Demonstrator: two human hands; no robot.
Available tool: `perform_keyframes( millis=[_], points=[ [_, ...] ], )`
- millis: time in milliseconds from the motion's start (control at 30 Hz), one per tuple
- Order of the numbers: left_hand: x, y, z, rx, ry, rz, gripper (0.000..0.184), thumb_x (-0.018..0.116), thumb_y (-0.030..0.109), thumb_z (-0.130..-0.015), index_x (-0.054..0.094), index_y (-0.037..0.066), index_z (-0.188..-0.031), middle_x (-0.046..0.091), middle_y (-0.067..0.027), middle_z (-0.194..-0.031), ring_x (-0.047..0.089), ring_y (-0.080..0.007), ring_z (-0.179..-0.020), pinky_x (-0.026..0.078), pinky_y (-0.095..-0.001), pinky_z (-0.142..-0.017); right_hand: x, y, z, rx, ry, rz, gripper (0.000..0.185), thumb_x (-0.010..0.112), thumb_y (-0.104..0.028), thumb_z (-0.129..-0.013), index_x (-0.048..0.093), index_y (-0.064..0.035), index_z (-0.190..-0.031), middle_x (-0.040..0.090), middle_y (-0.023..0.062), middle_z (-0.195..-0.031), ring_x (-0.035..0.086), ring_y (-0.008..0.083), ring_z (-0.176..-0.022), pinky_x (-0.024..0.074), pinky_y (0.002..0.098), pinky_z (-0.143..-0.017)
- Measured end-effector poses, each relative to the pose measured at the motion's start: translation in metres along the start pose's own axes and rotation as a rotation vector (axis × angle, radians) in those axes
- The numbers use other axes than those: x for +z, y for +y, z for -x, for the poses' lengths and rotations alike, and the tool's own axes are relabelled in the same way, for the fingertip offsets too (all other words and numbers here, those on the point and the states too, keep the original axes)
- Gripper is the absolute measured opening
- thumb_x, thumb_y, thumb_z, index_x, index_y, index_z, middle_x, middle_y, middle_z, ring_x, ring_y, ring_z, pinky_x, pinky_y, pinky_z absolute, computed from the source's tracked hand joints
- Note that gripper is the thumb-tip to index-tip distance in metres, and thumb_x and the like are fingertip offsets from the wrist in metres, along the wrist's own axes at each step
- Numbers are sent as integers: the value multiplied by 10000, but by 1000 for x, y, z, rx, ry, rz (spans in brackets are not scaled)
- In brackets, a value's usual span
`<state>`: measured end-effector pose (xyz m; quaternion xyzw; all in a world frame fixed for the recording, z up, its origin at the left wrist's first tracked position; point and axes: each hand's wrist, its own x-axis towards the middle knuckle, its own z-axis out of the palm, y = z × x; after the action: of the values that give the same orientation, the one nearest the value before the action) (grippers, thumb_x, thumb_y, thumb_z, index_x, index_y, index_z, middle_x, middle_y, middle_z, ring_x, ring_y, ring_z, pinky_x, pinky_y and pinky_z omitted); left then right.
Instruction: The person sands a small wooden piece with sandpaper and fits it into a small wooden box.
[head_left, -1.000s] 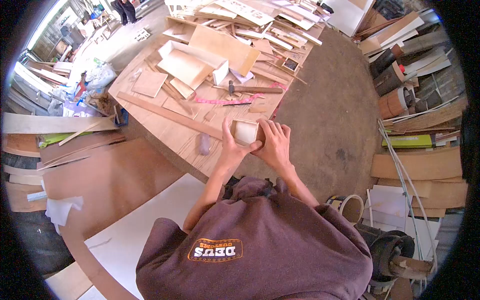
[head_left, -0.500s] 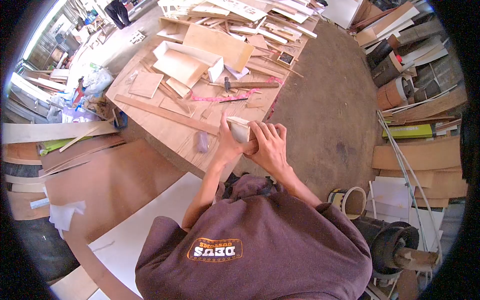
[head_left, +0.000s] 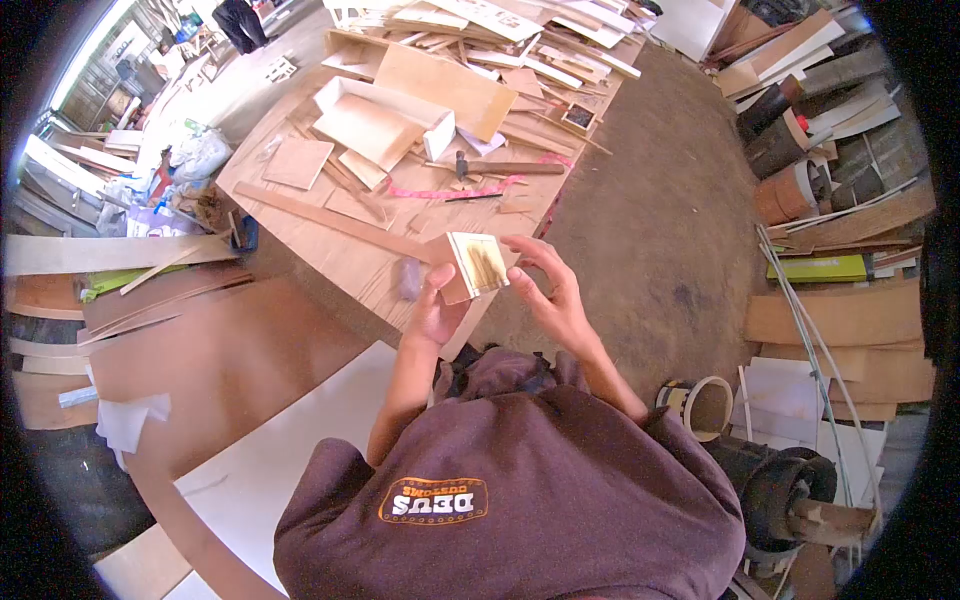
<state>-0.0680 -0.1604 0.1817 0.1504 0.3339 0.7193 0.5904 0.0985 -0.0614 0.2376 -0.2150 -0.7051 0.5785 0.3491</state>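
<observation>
A small wooden box (head_left: 478, 266) is tilted above the near edge of the wooden table (head_left: 350, 285). My left hand (head_left: 437, 308) grips its brown side from the left and below, the thumb on the near edge. On the box's right, my right hand (head_left: 549, 287) has its fingers apart and curved, with the thumb tip close to the box's edge; whether it touches is unclear. Beyond the box lie a hammer (head_left: 515, 169), a pink tape (head_left: 420, 192) and a thin black tool (head_left: 473, 198).
An open white-sided box (head_left: 437, 137) and piled wood scraps (head_left: 560, 70) cover the table's far part. A long strip (head_left: 330, 220) lies across it. Boards and a round container (head_left: 711, 407) stand at right. A person (head_left: 240, 24) stands far back left.
The small box has turned, so a different face shows. My right hand has loosened from it and spread its fingers, while my left hand has shifted its hold.
</observation>
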Motion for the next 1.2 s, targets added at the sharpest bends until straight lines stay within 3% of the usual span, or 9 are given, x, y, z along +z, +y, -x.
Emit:
perform_keyframes(
  millis=[167,333,567,633,733,833,900,1100,1200],
  points=[
    [25,10,13,70,-64,155,824,700,383,-772,299,215,-1472,469,-85,-1354,499,-253,-1254,406,-440,-1078,20,-23,-4,-244,-59,271,319,675,-189,-892,671,-71,-1188,600,122,-1283,521,298,-1206,412,406,-1024],
    [31,14,16,212,-77,71,904,718,363,-724,256,204,-1484,465,-115,-1343,502,-280,-1246,460,-434,-1045,28,-31,-6,-302,-92,316,375,709,-228,-859,668,-94,-1207,595,111,-1283,515,310,-1215,380,433,-1051],
    [49,25,32,217,-51,58,960,742,318,-694,198,201,-1476,463,-120,-1331,510,-283,-1239,478,-442,-1025,26,-63,-10,-300,-206,237,537,745,-319,-835,607,-62,-1286,534,145,-1353,452,328,-1283,325,449,-1091],
    [44,23,33,233,-7,-150,1024,795,262,-661,159,200,-1461,443,-123,-1339,515,-289,-1231,487,-449,-1012,21,-59,-12,-300,-229,219,550,744,-327,-837,600,-60,-1296,521,147,-1368,432,329,-1307,310,453,-1106],
    [50,18,34,314,8,-275,1087,853,218,-612,148,188,-1438,384,-123,-1365,469,-283,-1253,446,-432,-1030,13,-40,-12,-125,-283,-164,469,744,-238,-852,613,-8,-1240,513,151,-1375,453,283,-1309,338,431,-1098],
    [43,10,29,524,-16,-555,1135,886,187,-575,136,175,-1426,324,-117,-1379,411,-271,-1267,398,-419,-1039,16,-34,-6,-156,-171,-282,430,777,-169,-807,642,-40,-1195,548,146,-1346,471,276,-1303,329,417,-1110],
    [43,9,26,591,-40,-562,1117,890,202,-571,148,166,-1404,313,-116,-1361,357,-262,-1277,357,-416,-1047,17,-32,-2,-208,-134,-304,373,789,-108,-788,668,-20,-1130,562,161,-1322,486,269,-1292,368,406,-1084],
    [74,25,27,924,3,-914,1050,878,181,-615,119,172,-1341,321,-169,-1324,507,-266,-1143,473,-403,-954,12,-33,12,-150,18,-405,252,776,-49,-788,727,1,-1030,646,180,-1199,592,291,-1165,464,409,-999],
    [88,30,27,980,-52,-889,1059,885,172,-628,96,176,-1335,341,-183,-1306,576,-259,-1050,539,-395,-882,9,-39,16,-147,14,-452,246,774,-21,-781,733,0,-1023,668,188,-1159,613,300,-1136,470,417,-995]
  ],
)
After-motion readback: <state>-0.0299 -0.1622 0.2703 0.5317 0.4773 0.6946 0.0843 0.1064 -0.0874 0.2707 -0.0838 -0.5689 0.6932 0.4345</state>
